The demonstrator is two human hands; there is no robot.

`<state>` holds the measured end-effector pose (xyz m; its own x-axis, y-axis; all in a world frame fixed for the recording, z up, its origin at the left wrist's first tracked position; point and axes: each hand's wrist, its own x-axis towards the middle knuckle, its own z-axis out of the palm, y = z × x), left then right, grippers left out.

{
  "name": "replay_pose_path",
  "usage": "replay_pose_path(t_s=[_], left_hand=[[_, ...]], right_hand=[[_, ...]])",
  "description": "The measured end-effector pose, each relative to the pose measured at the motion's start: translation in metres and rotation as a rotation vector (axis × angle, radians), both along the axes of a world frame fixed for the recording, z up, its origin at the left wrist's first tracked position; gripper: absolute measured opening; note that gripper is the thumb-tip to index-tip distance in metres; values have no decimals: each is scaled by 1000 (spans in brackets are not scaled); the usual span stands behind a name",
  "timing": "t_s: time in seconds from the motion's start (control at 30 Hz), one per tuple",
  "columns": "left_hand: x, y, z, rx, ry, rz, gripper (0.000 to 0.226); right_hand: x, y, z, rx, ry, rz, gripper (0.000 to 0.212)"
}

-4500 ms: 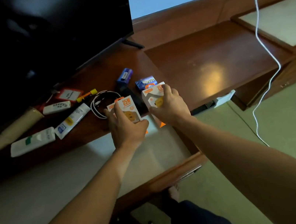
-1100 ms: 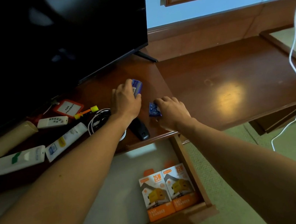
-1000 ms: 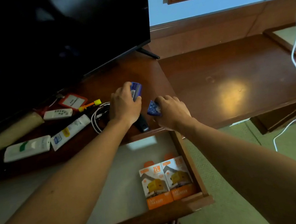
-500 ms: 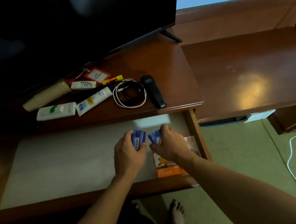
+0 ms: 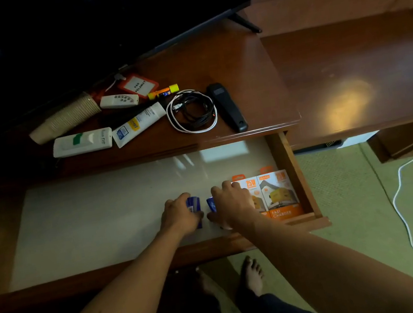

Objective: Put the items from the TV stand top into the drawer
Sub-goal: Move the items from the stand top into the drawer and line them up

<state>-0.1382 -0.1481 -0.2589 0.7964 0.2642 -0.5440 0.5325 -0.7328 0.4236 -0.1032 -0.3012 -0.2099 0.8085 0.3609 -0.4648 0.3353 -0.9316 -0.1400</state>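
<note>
The dark wooden TV stand surface (image 5: 238, 59) sits under a black television screen (image 5: 97, 19), with its wide pale-lined drawer (image 5: 88, 221) pulled open below. Half a second ago both hands were lowering into the drawer; now they are down at its floor, side by side. The left hand (image 5: 179, 216) curls its fingers around a small dark-blue box (image 5: 194, 207), and the right hand (image 5: 230, 201) grips a second small blue packet (image 5: 211, 205); neither has let go yet. Just right of the right hand, two orange-and-white fast-charger boxes (image 5: 277, 195) lie against the drawer's right wall, already stowed. A second ago the two blue items were being picked off the stand top, so that spot is now bare, and this pair is about to be released, by the look of it. Still on the stand top are a black remote control (image 5: 227, 107), a coil of white and black cables (image 5: 192, 111), a white tube (image 5: 138, 124), a white remote (image 5: 83, 143), a small white keypad remote (image 5: 118, 101), a yellow-and-orange marker (image 5: 164, 91), a red-framed card (image 5: 138, 85) and a stack of paper cups (image 5: 64, 120), so most of the clearing remains.
</note>
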Motion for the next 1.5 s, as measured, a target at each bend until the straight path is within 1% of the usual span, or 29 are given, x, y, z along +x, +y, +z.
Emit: replay_pose_path(t_s=[0.27, 0.37, 0.47, 0.57, 0.67, 0.73, 0.8, 0.87, 0.97, 1.17, 1.3, 1.37, 1.5], left_hand=[[2, 13, -9, -11, -12, -61, 71], [5, 15, -13, -4, -34, -65, 68], [9, 11, -11, -6, -36, -60, 68], [13, 8, -10, -39, -60, -82, 68], [20, 1, -9, -56, -85, -92, 69], [26, -5, -7, -64, -99, -75, 70], [33, -12, -5, -69, -122, -59, 68], [42, -18, -4, -66, -141, -53, 66], [56, -25, -2, -54, -159, -50, 64], [66, -41, -6, -49, -124, -90, 68], [59, -45, -14, -97, -114, -87, 54], [55, -45, -13, -106, -115, -91, 51], [52, -45, -14, -110, -112, -112, 57]], right_hand=[[-13, 9, -16, -162, -45, 60, 65], [-9, 6, -13, -216, -63, 126, 53], [-6, 1, -11, -224, -88, 172, 44], [-3, -4, -12, -166, -32, 182, 46], [-1, -14, -10, 39, 22, 54, 45], [-4, -23, -9, 129, -37, -103, 44], [-6, -32, -9, 123, -122, -244, 40], [-6, -42, -11, 109, -142, -329, 39], [-7, -51, -14, 130, -110, -331, 44], [-8, -56, -19, 176, -121, -323, 40], [-10, -58, -20, 193, -139, -312, 38], [-11, -57, -20, 191, -153, -314, 38], [-10, -57, -21, 178, -151, -303, 39]])
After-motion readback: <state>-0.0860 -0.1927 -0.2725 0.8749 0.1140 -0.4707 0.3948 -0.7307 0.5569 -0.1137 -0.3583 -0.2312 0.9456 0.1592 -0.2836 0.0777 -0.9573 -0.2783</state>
